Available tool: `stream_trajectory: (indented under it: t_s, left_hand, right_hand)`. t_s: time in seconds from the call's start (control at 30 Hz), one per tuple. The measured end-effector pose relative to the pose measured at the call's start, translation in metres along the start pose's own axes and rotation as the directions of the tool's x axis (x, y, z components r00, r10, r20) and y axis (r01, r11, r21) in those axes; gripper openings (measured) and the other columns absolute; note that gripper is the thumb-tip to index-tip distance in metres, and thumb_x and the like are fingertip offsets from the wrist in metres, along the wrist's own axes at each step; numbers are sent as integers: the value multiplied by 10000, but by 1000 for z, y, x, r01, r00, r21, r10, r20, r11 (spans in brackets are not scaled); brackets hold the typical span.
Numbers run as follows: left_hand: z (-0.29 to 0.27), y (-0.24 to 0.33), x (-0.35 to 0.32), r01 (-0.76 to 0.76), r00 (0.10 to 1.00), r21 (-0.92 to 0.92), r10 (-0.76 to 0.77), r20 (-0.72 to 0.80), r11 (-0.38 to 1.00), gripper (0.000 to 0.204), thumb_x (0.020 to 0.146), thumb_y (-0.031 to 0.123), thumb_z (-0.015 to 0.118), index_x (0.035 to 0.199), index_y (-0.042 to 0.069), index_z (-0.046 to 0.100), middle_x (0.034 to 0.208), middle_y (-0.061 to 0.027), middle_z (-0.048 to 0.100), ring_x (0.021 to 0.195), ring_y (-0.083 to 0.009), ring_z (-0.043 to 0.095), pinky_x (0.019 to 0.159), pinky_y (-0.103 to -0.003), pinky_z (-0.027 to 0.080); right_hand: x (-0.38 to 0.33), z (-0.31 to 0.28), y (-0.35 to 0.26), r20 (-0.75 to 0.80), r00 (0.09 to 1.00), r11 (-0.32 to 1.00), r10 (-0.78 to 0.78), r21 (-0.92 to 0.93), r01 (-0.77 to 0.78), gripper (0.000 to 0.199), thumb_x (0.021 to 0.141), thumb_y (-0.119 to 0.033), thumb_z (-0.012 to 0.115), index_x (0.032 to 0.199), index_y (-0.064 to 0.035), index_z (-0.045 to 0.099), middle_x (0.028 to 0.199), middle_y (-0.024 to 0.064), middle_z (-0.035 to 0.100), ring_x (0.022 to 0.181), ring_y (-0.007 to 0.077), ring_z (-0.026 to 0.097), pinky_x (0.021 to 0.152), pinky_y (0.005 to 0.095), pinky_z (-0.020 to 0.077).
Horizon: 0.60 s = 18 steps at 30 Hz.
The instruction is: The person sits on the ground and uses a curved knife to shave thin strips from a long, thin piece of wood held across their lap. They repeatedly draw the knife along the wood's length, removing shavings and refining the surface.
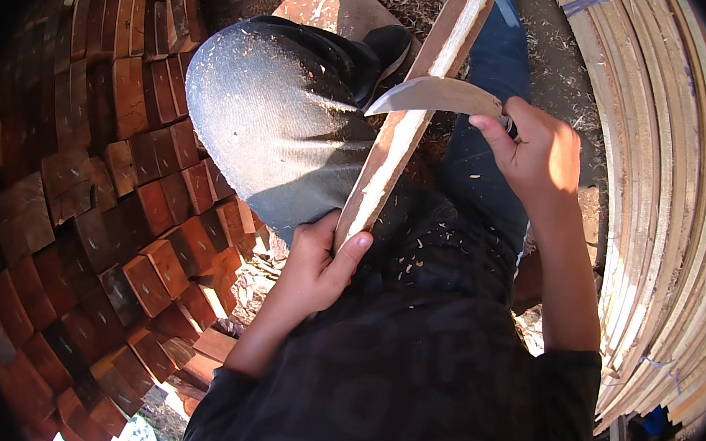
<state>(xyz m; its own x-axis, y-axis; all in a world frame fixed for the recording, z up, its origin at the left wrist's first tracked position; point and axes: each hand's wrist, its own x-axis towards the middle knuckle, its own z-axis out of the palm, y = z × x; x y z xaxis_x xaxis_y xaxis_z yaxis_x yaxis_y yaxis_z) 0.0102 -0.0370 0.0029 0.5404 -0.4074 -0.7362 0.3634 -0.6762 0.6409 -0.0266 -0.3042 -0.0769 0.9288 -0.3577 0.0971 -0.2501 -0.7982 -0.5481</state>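
A long wooden strip [401, 132], brown along one side with a pale, rough face, slants from my lap up past the top edge of the head view. My left hand [322, 256] grips its near end, thumb on top and fingers around the side. In my right hand [541, 150] is a knife with a broad curved blade [439, 97]; the fist wraps its handle, which is mostly hidden. The blade lies across the strip, its tip reaching past the left side. Small wood shavings [408, 263] dot my dark shirt and trousers.
Stacked reddish-brown wood blocks [146, 282] fill the left side. Along the right stands a tall pile of long pale wooden strips [668, 164], tied with cord. My bent knee [253, 111] is close left of the strip. A flat board [330, 4] with shavings lies beyond my foot.
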Motion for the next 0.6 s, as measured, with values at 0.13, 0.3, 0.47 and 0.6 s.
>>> stream_trajectory:
  t_s: [0.13, 0.3, 0.47, 0.6]
  left_hand:
    - [2, -3, 5, -37, 999, -32, 37, 17, 999, 334, 956, 298, 547, 873, -25, 560, 536, -21, 522, 451, -87, 512, 440, -256, 408]
    - [-5, -5, 12, -33, 999, -69, 35, 37, 997, 354, 964, 322, 529, 871, -18, 555, 537, -11, 503, 449, -70, 486, 432, -236, 389]
    - [-11, -5, 16, -10, 998, -79, 14, 56, 997, 358, 962, 324, 534, 880, -23, 556, 538, -10, 505, 451, -72, 490, 435, -237, 396]
    - [-12, -9, 19, -22, 997, -88, 28, 66, 996, 352, 957, 313, 546, 916, -36, 567, 539, -8, 507, 449, -74, 494, 433, -243, 400]
  right_hand:
    - [33, -5, 32, -16, 1000, 994, 25, -108, -27, 516, 812, -541, 641, 643, -61, 561, 509, 124, 547, 497, 330, 578, 452, 387, 456]
    - [39, 1, 34, -93, 994, 992, -49, -121, 38, 516, 817, -536, 639, 641, -56, 568, 513, 131, 550, 491, 334, 587, 458, 394, 465]
    - [24, 7, 8, -13, 990, 989, 138, -55, -139, 512, 837, -522, 626, 637, -54, 570, 506, 118, 556, 499, 331, 598, 468, 398, 479]
    - [9, 0, -16, 104, 994, 998, 40, -61, -34, 536, 839, -546, 606, 621, -59, 555, 522, 113, 566, 505, 328, 606, 479, 406, 492]
